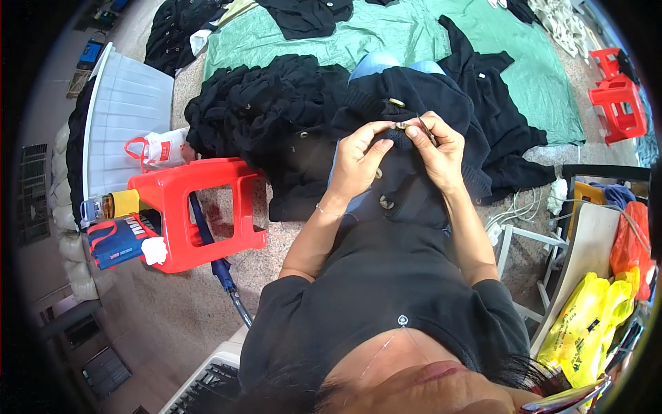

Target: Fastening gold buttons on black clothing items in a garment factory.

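Note:
A black knit cardigan [441, 103] with large pale-and-brown buttons lies across my lap. My left hand [357, 164] is closed, its thumb and forefinger pinching the cardigan's edge beside a button [401, 126]. On the other side of that button, my right hand [441, 153] is closed too, thumb and forefinger at the button. Tucked in the right fingers is a slim dark metal tool [426, 130], perhaps thread snips; its kind is not clear. Another button [396, 102] shows just beyond my fingertips, and one more [386, 202] sits nearer my body.
Heaped black garments [269, 103] lie to the left. Beyond spreads a green sheet [386, 34] with more dark clothing. A red stool [200, 214] on its left carries a drink jar and blue bag. At right are a yellow bag [586, 331] and red stools [617, 103].

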Demonstrator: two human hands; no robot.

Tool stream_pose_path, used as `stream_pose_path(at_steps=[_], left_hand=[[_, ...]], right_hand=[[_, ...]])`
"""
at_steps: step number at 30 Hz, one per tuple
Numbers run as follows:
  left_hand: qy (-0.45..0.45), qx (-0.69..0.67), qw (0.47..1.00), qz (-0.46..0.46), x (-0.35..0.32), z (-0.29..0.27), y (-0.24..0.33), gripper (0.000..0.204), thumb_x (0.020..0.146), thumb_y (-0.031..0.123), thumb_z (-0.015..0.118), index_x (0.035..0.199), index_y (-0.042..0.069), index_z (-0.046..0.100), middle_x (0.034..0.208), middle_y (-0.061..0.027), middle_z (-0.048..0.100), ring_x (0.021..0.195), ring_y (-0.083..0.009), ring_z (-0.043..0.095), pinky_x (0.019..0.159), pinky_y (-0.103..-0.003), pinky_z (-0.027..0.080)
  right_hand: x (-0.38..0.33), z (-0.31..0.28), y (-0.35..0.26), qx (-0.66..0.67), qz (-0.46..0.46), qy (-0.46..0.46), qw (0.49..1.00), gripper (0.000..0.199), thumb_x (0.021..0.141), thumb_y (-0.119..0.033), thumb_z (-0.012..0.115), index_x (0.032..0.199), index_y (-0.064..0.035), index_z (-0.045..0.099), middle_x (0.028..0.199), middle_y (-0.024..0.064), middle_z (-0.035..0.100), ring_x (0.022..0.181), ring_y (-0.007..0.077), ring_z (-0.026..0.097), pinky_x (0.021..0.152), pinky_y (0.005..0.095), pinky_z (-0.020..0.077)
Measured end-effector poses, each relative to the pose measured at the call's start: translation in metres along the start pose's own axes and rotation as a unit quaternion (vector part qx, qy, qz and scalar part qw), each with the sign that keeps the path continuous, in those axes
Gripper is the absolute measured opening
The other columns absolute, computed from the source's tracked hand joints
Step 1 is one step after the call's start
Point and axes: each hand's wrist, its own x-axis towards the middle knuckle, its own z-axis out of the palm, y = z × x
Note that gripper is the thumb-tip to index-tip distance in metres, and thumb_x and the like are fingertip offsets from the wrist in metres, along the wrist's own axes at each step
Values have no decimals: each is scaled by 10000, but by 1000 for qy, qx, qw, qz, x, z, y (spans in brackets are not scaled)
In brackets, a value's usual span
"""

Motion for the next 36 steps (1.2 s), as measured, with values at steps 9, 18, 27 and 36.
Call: stream_pose_path(at_steps=[9, 18, 27, 36], left_hand=[[60, -17, 996, 64, -2, 11, -8, 214, 915, -31, 596, 1127, -50, 621, 1057, -80, 688, 986, -113, 623, 881, -246, 480], [53, -42, 996, 65, -4, 10, -12, 243, 932, -29, 587, 1173, -57, 595, 1096, -85, 673, 976, -104, 624, 872, -232, 492], [53, -19, 997, 61, -5, 11, -12, 224, 922, -7, 591, 1144, -24, 618, 1062, -64, 691, 904, -88, 628, 768, -219, 499], [62, 16, 994, 83, -7, 13, -11, 216, 917, -11, 594, 1129, -12, 629, 1037, -64, 701, 903, -85, 636, 765, -225, 501]], right_hand=[[-13, -15, -2, -151, -82, 16, 985, 189, 919, -104, 652, 1077, -7, 616, 884, 35, 609, 760, 99, 573, 708, 235, 459], [-16, -12, -15, -306, -166, 7, 937, 165, 812, -66, 752, 947, 4, 688, 800, 85, 669, 641, 164, 647, 575, 251, 490], [-16, -9, -13, -291, -162, 5, 943, 151, 812, -63, 751, 935, 0, 691, 790, 81, 664, 638, 161, 646, 560, 249, 481], [-15, -8, -19, -317, -166, 4, 934, 140, 811, -68, 754, 920, -7, 690, 790, 77, 662, 628, 158, 645, 563, 249, 487]])
